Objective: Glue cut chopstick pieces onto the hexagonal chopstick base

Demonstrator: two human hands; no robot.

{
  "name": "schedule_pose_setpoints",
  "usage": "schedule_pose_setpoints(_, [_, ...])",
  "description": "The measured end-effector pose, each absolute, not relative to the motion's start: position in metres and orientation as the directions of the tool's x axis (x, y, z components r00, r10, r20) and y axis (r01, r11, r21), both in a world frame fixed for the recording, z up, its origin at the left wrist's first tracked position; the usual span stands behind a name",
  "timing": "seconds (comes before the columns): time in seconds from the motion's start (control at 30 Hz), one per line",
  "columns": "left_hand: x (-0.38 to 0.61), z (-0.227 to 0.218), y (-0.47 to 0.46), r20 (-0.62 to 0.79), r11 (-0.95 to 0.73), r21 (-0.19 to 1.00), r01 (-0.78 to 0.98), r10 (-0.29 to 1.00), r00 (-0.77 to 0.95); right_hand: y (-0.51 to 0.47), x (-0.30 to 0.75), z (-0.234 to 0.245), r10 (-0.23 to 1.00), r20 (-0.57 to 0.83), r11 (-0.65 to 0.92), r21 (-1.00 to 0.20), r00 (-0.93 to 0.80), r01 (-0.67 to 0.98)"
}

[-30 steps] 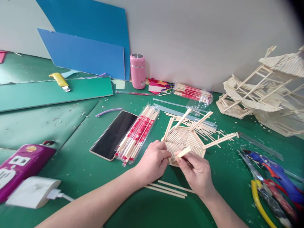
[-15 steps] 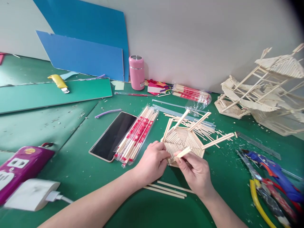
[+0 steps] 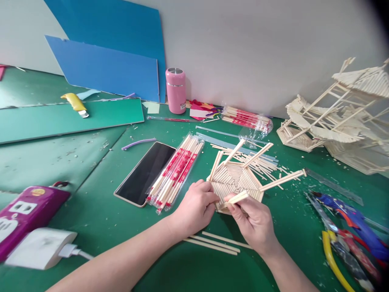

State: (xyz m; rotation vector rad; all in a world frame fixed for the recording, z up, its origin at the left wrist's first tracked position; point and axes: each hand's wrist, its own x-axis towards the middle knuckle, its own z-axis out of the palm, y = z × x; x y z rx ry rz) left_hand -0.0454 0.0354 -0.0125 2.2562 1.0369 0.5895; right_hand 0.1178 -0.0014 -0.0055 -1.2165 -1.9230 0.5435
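In the head view, the stick base point(image 3: 232, 174), a flat many-sided panel, lies on the green table point(image 3: 121, 219). At its near edge the right hand point(image 3: 252, 221) has a short stick post point(image 3: 238, 198) pinched between thumb and fingers, with no visible gap. As seen here, the post's long axis runs from the fingertips at its lower left to a free end on the right, rising only slightly. Thumb and forefinger of the left hand point(image 3: 196, 209) are closed on the near-left rim of the base, the other fingers curled in (what their tips touch is hidden).

Four standing posts point(image 3: 258, 155) lean outward from the base's left, far and right sides; the right one points well out to the right. Loose sticks point(image 3: 212, 244) lie on the near side of the base, wrapped chopsticks point(image 3: 178, 172) and a phone point(image 3: 148, 172) to its left, and a blue glue gun point(image 3: 358, 225) to its right.

Half a second ago the short post slanted more steeply; now it lies flatter, its free end farther right along the base's near edge. The left hand's hold on the rim looks the same.
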Motion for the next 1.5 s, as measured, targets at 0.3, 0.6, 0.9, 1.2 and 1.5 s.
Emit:
schedule_pose_setpoints(0.3, [-0.0452,-0.0119,0.0352,0.148,-0.529,0.660,0.534,0.788,0.598,-0.0035,0.1182,-0.0094,0.890,0.406,0.451,-0.709,-0.209,0.542])
schedule_pose_setpoints(0.6, [-0.0444,-0.0121,0.0343,0.150,-0.518,0.667,0.536,0.797,0.585,-0.0036,0.1161,-0.0095,0.908,0.363,0.419,-0.756,-0.211,0.502])
schedule_pose_setpoints(0.9, [-0.0444,-0.0138,0.0336,0.180,-0.528,0.669,0.522,0.797,0.576,-0.0019,0.1160,-0.0115,0.909,0.365,0.417,-0.782,-0.202,0.463])
schedule_pose_setpoints(1.2, [-0.0449,-0.0148,0.0353,0.207,-0.532,0.696,0.482,0.792,0.575,-0.0028,0.1163,-0.0119,0.923,0.334,0.385,-0.810,-0.191,0.443])
schedule_pose_setpoints(1.5, [-0.0445,-0.0150,0.0374,0.200,-0.526,0.709,0.470,0.789,0.581,-0.0008,0.1160,-0.0074,0.928,0.320,0.373,-0.824,-0.193,0.428])
